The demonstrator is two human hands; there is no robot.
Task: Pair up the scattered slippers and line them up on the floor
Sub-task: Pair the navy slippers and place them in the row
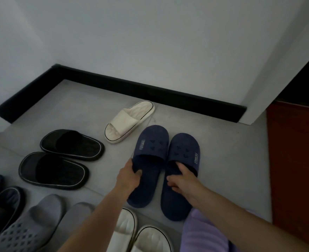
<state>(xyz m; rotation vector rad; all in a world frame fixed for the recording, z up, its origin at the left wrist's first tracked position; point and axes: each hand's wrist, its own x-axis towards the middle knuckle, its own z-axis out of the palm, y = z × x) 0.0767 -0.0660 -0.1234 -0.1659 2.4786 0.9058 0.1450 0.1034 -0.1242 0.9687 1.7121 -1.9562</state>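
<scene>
Navy-blue moulded slide slippers make up the pair I am working on. The left navy slipper (151,151) and the right navy slipper (182,153) lie side by side on the grey tiled floor (232,151), almost touching at the straps. Both long axes run away from me toward the black skirting board (150,90), toes first. The right one sits a little nearer to me, so I judge a short push along its length would square the toes.

My left hand (129,176) grips the outer rim of the left navy slipper just behind its strap, thumb on the insole. My right hand (182,179) has one finger stretched into the strap mouth of the right navy slipper, the others curled at its inner rim. I read that as a pinch.

Beyond the pair a lone cream ribbed slide slipper (130,120) lies diagonally, closer to my left hand. Two black fabric slippers with pale piping (71,144) sit further left. Grey perforated clogs (37,220) and two more cream slippers (124,226) lie at the near edge.
</scene>
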